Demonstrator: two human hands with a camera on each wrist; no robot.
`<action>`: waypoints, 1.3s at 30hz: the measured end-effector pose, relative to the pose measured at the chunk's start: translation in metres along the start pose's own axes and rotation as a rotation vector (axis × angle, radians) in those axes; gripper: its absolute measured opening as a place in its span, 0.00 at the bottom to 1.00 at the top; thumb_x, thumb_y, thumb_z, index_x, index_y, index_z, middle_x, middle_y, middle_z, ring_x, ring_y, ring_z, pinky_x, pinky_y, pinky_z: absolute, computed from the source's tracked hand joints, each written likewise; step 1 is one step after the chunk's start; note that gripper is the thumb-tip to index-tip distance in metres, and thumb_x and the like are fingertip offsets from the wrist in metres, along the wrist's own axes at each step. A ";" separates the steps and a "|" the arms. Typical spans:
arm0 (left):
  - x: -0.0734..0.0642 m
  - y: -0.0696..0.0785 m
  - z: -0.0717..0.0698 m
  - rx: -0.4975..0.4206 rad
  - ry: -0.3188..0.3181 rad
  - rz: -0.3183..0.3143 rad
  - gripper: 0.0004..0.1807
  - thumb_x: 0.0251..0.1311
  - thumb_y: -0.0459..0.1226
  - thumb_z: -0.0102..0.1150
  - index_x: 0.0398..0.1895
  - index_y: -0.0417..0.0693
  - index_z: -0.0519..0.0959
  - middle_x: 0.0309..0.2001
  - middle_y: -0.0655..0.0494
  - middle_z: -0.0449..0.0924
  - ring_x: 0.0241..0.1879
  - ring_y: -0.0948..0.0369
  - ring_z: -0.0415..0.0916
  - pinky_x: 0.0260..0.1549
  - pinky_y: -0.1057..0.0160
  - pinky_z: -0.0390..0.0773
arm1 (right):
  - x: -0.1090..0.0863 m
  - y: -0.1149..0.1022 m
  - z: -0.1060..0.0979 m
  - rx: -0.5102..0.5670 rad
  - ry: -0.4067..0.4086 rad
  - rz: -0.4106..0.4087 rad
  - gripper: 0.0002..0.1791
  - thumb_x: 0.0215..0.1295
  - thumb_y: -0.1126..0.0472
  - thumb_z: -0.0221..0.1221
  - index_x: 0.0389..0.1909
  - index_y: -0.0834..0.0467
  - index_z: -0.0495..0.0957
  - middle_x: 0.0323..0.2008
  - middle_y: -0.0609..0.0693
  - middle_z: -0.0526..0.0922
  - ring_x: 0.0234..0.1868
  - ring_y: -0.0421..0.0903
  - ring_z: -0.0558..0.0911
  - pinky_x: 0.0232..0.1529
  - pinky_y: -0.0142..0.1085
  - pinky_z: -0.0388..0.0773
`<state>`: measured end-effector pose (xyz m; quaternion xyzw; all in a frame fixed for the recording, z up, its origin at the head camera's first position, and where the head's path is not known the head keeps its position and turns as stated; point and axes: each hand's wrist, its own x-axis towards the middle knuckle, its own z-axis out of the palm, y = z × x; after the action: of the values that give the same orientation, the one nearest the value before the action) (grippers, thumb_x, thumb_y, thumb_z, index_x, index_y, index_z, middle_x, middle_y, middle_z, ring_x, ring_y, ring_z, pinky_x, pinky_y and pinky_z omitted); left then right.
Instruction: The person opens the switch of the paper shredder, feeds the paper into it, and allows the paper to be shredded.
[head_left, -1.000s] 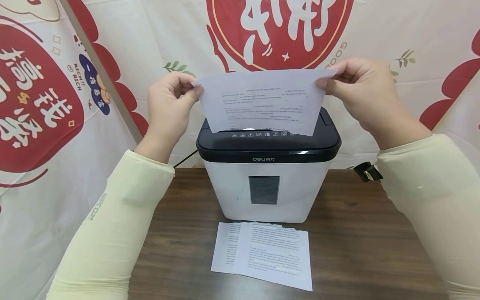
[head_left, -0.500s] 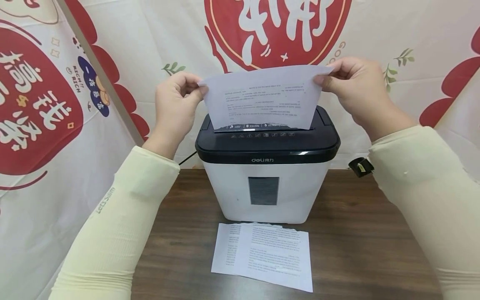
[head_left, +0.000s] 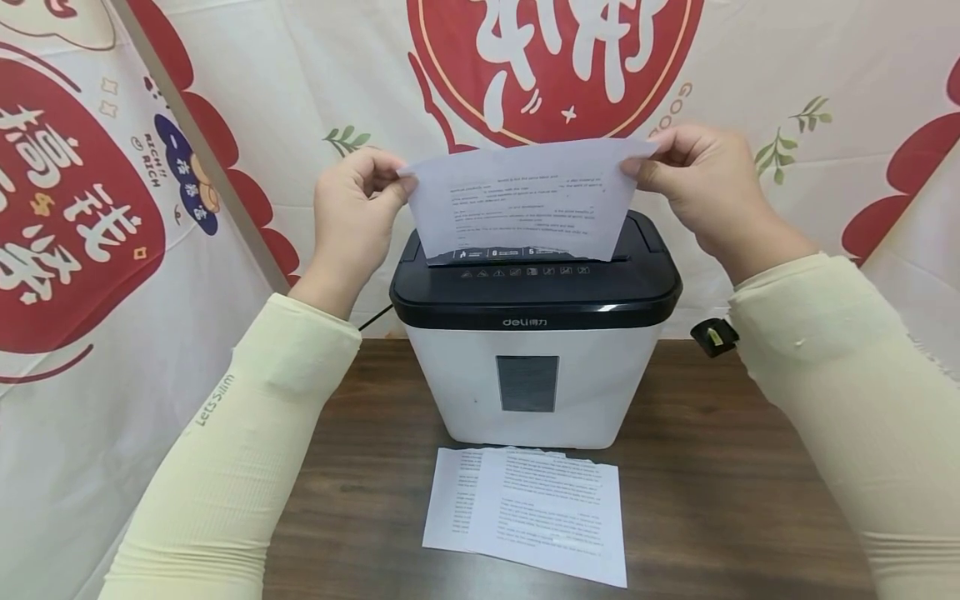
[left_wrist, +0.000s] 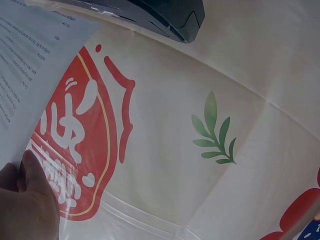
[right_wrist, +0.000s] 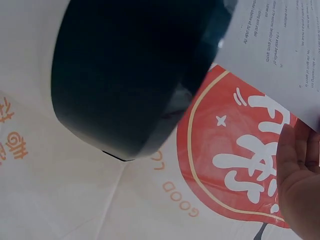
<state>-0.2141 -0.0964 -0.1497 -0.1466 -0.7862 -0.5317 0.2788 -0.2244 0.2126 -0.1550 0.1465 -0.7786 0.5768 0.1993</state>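
A printed sheet of paper point(head_left: 517, 200) with a ragged lower edge is stretched between my two hands. At its upper left corner my left hand point(head_left: 354, 221) pinches it between thumb and fingers. My right hand point(head_left: 705, 187) pinches the upper right corner the same way. The torn edge is right at the slot in the black lid of a white paper shredder point(head_left: 450, 375), where white icons on a dark label show just under it. In the left wrist view, the left hand point(left_wrist: 32, 200) holds the sheet's edge; the right wrist view shows the right hand point(right_wrist: 302, 182) at its corner.
Torn printed sheets point(head_left: 547, 521) lie overlapping on the dark wooden table point(head_left: 697, 500) in front of the shredder. Behind it hangs a white cloth point(head_left: 292, 75) with red prints. A black cable point(head_left: 375, 317) runs from the shredder's left side.
The sheet's lower edge has shifted back from the front of the lid to the slot. My left hand has moved slightly right and my right hand slightly left, both still pinching the corners.
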 end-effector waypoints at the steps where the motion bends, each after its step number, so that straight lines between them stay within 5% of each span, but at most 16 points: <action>1: 0.000 0.000 0.000 0.001 0.000 0.000 0.04 0.63 0.30 0.58 0.37 0.38 0.81 0.35 0.49 0.79 0.36 0.60 0.74 0.37 0.70 0.73 | 0.000 0.001 0.000 0.000 -0.001 0.002 0.08 0.60 0.65 0.65 0.41 0.59 0.85 0.40 0.41 0.85 0.45 0.42 0.80 0.44 0.25 0.77; 11: 0.003 -0.003 0.002 -0.010 -0.008 -0.007 0.03 0.62 0.28 0.58 0.34 0.37 0.81 0.31 0.52 0.78 0.34 0.60 0.74 0.37 0.70 0.73 | 0.002 0.007 -0.001 0.033 0.001 0.027 0.05 0.58 0.68 0.66 0.33 0.56 0.86 0.33 0.39 0.85 0.38 0.38 0.83 0.38 0.23 0.79; 39: 0.007 -0.013 0.011 0.043 -0.046 -0.027 0.04 0.64 0.30 0.58 0.37 0.37 0.80 0.35 0.51 0.77 0.36 0.60 0.74 0.39 0.70 0.74 | -0.005 0.009 -0.006 -0.008 -0.038 0.033 0.06 0.60 0.65 0.65 0.38 0.57 0.86 0.36 0.40 0.85 0.40 0.39 0.82 0.38 0.22 0.78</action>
<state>-0.2293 -0.0917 -0.1583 -0.1424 -0.8056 -0.5148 0.2564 -0.2231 0.2213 -0.1636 0.1436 -0.7869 0.5739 0.1756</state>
